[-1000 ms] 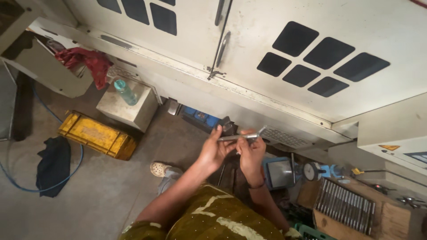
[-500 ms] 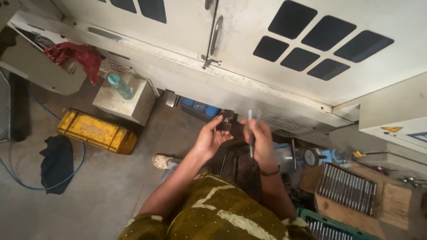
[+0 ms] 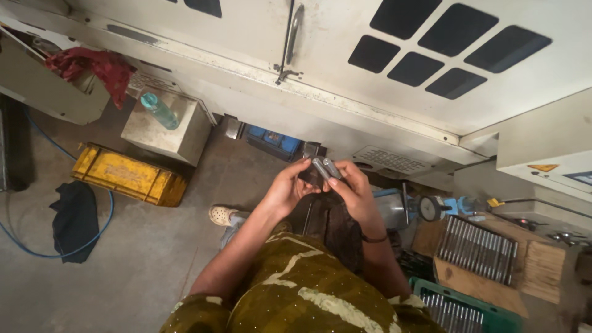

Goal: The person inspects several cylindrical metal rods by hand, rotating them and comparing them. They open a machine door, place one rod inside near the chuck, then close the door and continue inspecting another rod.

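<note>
Both my hands are raised in front of my chest, close together. My right hand holds two short grey metal rods side by side, their ends pointing up and left. My left hand has its fingertips on the lower ends of the same rods. Below my hands hangs a dark cloth over my lap. My sleeves are olive green with pale markings.
A large off-white machine cabinet with a door handle and dark windows fills the top. On the floor: yellow crate, metal box with a teal bottle, blue hose. At right, trays of metal rods, green crate, dial gauge.
The long rod held level between my hands a second ago turned upright, and now two short rods lie together in my right hand. My view has shifted slightly.
</note>
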`<action>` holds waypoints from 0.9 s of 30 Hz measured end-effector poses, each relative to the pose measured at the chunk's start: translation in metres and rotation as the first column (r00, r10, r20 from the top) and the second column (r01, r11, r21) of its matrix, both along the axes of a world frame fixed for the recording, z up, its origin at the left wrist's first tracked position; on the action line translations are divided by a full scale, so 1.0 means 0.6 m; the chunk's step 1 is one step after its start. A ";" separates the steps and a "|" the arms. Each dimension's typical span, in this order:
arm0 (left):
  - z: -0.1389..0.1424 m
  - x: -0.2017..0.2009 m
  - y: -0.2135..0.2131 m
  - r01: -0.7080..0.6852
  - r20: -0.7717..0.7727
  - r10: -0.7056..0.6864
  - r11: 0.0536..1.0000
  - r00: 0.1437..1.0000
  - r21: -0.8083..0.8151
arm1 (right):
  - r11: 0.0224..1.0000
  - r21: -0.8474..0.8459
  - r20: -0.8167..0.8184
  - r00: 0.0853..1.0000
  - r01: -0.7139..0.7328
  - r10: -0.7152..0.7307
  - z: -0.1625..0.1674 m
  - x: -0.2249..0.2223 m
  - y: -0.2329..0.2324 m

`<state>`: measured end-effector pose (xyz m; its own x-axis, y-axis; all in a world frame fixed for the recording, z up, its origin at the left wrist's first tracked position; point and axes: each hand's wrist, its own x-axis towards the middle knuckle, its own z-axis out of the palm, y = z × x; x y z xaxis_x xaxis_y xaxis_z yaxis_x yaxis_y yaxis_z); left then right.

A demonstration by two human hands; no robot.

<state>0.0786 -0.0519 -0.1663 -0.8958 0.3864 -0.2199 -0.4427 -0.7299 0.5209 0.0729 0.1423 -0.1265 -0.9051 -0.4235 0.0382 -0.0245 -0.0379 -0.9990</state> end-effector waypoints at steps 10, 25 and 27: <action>0.005 0.003 -0.007 0.023 -0.051 -0.026 0.998 0.998 -0.064 | 0.990 -0.021 -0.002 0.990 -0.138 0.138 -0.020 -0.013 0.006; -0.043 -0.012 -0.005 0.022 0.051 -0.014 0.986 0.999 -0.164 | 0.984 0.141 0.151 0.985 -0.108 0.087 -0.070 -0.036 0.013; -0.042 -0.012 -0.004 0.058 0.016 -0.057 0.990 0.998 -0.126 | 0.985 -0.048 0.183 0.968 -0.164 0.170 -0.075 -0.029 0.017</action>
